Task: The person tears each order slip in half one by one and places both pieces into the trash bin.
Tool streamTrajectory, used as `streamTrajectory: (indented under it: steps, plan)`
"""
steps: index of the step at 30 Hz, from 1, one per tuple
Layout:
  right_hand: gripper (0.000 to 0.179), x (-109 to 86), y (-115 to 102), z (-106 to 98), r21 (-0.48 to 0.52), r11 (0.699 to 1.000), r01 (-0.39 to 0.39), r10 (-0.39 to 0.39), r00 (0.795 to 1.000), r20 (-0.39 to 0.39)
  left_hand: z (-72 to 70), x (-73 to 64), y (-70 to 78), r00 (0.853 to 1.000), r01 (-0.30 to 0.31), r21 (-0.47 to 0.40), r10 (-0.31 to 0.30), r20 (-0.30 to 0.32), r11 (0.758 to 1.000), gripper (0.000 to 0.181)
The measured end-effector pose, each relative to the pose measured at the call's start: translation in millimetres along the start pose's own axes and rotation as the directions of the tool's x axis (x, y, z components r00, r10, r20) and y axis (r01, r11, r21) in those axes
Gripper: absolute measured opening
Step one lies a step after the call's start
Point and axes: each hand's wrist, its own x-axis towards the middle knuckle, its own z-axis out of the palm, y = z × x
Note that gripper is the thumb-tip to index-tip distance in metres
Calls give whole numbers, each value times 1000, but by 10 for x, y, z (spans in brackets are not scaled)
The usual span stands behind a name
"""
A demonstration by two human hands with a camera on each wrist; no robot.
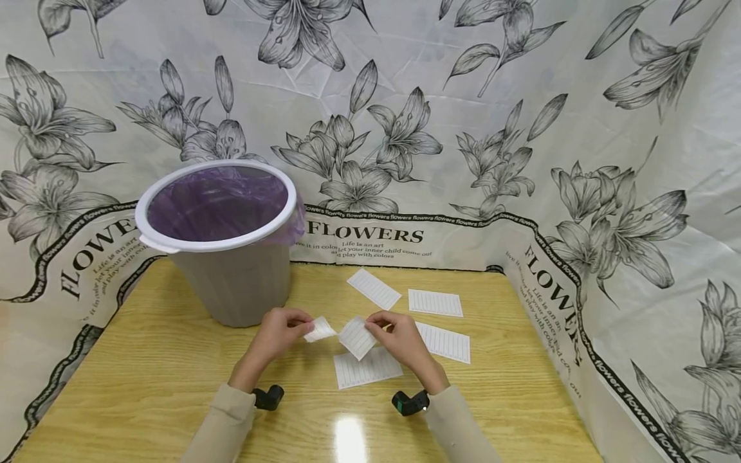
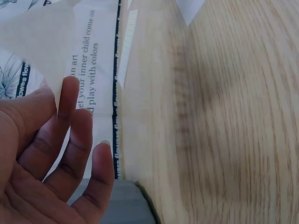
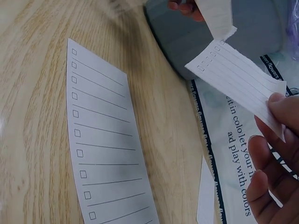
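step in hand, as judged: tearing. left hand (image 1: pixel 279 330) pinches one paper piece (image 1: pixel 320 329); right hand (image 1: pixel 399 335) pinches the other piece (image 1: pixel 356 338), the latter over a lined sheet (image 1: pixel 370 370) (pieces meet at one corner; full separation unconfirmed). next move likely calls for drawing hands apart.

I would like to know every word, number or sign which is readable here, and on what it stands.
"FLOWERS": large, on the floral cloth.
"Life is an art": same cloth.
"let your inner child come out": same cloth.
"play with colors": same cloth.
"it in colo": same cloth, ends unclear.
"flowers", repeated: black border of the cloth.
Checkboxes, lines, no words: paper slips.
Some side lettering is too small or folded to read.
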Motion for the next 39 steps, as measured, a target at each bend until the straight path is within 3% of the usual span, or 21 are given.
streamTrajectory:
  steps: [9,14,19,28,39]
  plan:
    - [7,-7,19,-33,19,999,-33,33,999,-21,-62,-16,-16,1000,17,2,-17,-7,1000,12]
    - [7,-9,9,-53,17,998,-57,58,997,-45,-109,-21,-28,999,28,37,-27,-41,999,13]
    - [7,-8,17,-82,4,999,-52,52,996,-69,-166,-21,-16,997,-13,71,19,-81,997,12]
    - [11,27,3,-85,-9,1000,-18,18,998,-55,-240,-9,41,994,-69,95,77,-74,993,13]
    - [10,137,-85,-119,-25,999,31,-32,999,-32,-404,-24,247,988,-128,127,138,-67,984,15]
